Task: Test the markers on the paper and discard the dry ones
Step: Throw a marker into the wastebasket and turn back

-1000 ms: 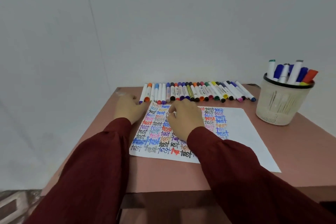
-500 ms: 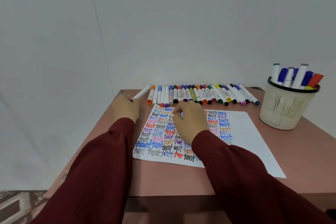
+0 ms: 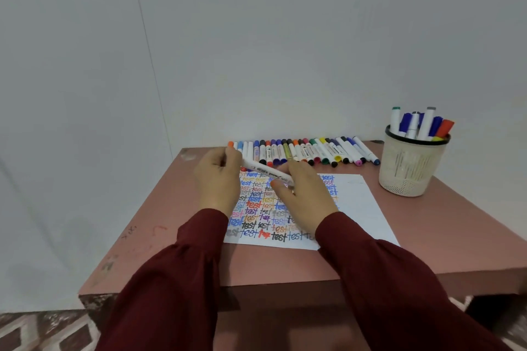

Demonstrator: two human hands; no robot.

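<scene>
- head view: a white marker with dark print on its barrel (image 3: 266, 172) is held in the air just above the far left part of the paper, slanting down from left to right between the two hands.
- the left hand (image 3: 218, 182) grips the marker's upper left end, fingers curled round it.
- the right hand (image 3: 303, 199) meets the lower right end; its thumb and fingers pinch that tip, and the marker's cap colour is hidden by them.
- a white sheet of paper (image 3: 358, 208) lies flat on the table under both hands, covered in rows of the word "test" in many colours, with its right part bare.
- a cream mesh cup with a black rim (image 3: 409, 171) stands at the right of the table, well apart from the hands, and holds a bunch of upright markers (image 3: 426, 124) with blue, red, green and grey ends.
- a row of capped markers in many colours (image 3: 313, 151) lies side by side along the table's far edge, just beyond the paper.
- the pinkish-brown table (image 3: 171, 236) is scuffed at its left side.
- dark red sleeves (image 3: 171, 279) cover both forearms and hide the paper's near corners.
</scene>
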